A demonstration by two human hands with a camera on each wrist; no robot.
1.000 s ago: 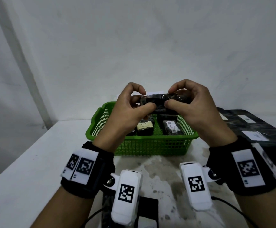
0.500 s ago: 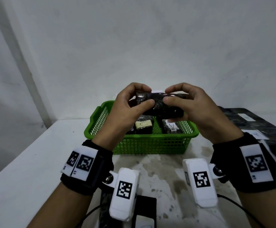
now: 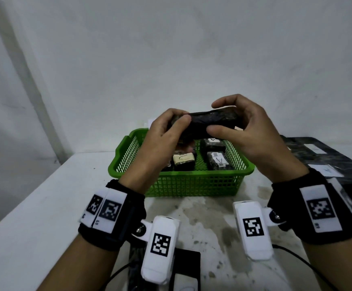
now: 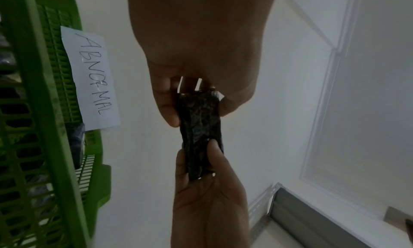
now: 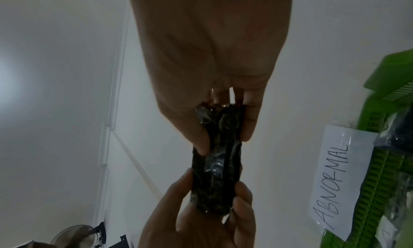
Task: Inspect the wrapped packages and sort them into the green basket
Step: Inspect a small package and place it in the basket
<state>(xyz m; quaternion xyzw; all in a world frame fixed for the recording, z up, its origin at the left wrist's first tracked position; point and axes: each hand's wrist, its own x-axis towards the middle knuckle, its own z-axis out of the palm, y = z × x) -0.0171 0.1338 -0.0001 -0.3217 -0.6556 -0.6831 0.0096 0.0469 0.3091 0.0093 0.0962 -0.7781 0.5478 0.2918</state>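
Package (image 3: pixel 210 124) sits mid-frame, pinched at its ends by my left hand (image 3: pixel 166 139) and right hand (image 3: pixel 253 137); I'm inspecting, next lowering it into the green basket (image 3: pixel 181 181).

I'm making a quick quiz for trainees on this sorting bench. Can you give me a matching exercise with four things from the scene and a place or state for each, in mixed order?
Things:
1. black wrapped package
2. green basket
3. paper sign reading ABNORMAL
4. flat black parcels

Places or states:
A. on the table, holding several wrapped packages
B. stacked at the right of the table
C. fixed to the basket's far side
D. held up between the left hand and right hand

Pairs: 1-D, 2-A, 3-C, 4-B
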